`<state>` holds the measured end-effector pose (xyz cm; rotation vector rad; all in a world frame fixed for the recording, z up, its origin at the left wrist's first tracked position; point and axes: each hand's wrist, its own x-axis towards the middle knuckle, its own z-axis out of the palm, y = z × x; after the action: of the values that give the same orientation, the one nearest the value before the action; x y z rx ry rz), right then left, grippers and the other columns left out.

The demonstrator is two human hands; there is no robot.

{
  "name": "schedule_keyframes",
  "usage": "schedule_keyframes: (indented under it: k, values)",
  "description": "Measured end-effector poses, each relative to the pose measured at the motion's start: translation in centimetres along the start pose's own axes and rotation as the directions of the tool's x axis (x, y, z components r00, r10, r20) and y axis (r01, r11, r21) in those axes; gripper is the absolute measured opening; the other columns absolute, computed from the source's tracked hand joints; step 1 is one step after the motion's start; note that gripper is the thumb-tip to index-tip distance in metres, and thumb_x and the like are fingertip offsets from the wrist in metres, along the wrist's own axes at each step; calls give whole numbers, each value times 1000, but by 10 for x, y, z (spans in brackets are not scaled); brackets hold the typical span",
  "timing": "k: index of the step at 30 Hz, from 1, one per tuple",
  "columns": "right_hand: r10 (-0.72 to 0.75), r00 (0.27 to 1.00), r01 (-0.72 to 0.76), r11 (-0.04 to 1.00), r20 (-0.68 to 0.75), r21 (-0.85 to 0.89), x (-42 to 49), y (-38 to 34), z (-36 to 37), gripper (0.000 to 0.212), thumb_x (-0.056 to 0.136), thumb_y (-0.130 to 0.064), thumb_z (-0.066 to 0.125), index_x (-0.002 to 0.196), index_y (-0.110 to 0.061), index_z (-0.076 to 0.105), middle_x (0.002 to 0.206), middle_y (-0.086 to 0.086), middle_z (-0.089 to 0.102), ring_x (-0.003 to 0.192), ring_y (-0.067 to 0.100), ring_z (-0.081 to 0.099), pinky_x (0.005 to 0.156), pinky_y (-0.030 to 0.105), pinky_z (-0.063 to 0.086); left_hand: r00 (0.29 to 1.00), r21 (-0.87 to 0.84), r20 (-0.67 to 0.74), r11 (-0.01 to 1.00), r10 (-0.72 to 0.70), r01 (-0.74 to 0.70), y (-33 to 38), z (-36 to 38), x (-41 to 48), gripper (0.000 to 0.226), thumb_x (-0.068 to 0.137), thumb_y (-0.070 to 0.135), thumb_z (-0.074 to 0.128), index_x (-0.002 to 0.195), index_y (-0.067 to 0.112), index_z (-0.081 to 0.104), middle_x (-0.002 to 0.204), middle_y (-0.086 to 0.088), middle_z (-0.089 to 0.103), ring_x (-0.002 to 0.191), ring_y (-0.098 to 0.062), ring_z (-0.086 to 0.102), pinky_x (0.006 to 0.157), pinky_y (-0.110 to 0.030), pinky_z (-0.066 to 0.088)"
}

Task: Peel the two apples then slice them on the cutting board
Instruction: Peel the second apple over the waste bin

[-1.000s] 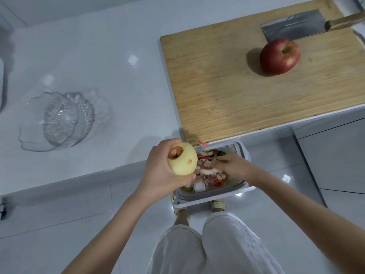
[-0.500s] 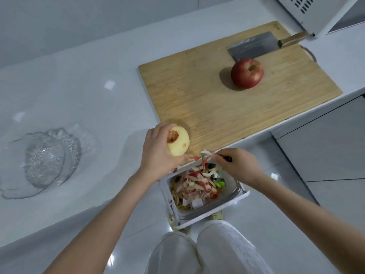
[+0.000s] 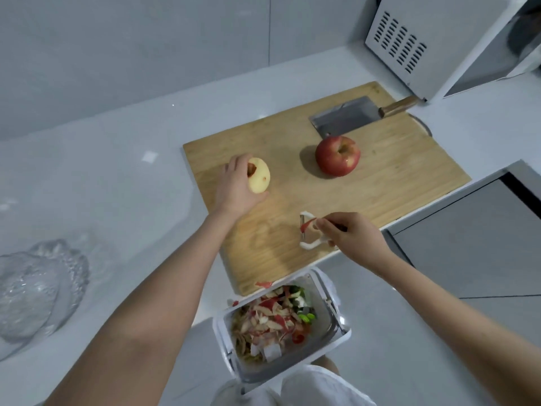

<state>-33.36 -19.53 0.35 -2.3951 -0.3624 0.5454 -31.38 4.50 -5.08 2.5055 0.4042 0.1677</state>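
Note:
My left hand (image 3: 237,186) grips the peeled, pale yellow apple (image 3: 259,175) over the left part of the wooden cutting board (image 3: 395,177). My right hand (image 3: 351,235) holds a white peeler (image 3: 308,231) with a strip of red peel caught in it, just above the board's near edge. An unpeeled red apple (image 3: 337,155) sits upright on the board's middle. A cleaver (image 3: 345,115) with a wooden handle lies flat along the board's far edge.
A white bin (image 3: 342,335) full of peels hangs below the counter edge, with one red peel on its rim. A clear glass bowl (image 3: 38,288) stands on the white counter at far left. A white microwave (image 3: 456,39) stands at the back right.
Both hands rose from over the peel bin to the cutting board. The left hand carried the peeled apple forward over the board's left part; the right hand brought the peeler to the board's near edge.

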Motion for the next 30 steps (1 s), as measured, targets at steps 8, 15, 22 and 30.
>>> schedule_keyframes:
  k: [8,15,22,30]
  values:
    - [-91,973,97,995,212,-18,44,23,-7,45,92,-47,46,81,-7,65,73,12,62,74,27,63,61,33,42,997,-2,-42,998,-67,67,11,-5,-22,83,73,33,79,144,24,36,146,-8,35,135,-28,27,109,-33,23]
    - [-155,922,178,984,355,-31,57,22,-1,38,93,-49,45,90,-22,72,77,9,67,72,20,64,67,33,46,992,80,-51,991,112,-108,-2,26,-157,33,83,40,60,95,10,70,90,-2,60,85,-18,55,72,-32,52]
    - [-186,902,225,973,390,-56,46,20,20,38,94,-48,46,82,-21,71,64,0,59,60,11,52,59,27,37,970,223,24,944,243,-243,-24,67,-208,14,70,3,76,81,6,68,88,-7,62,87,-19,51,66,-31,54]
    - [-202,882,255,964,426,-72,17,15,50,41,96,-44,44,61,-26,56,65,3,62,66,18,61,58,29,38,995,-33,67,997,73,-70,-18,35,-244,30,91,28,47,99,15,72,93,3,72,83,-9,62,72,-16,45]
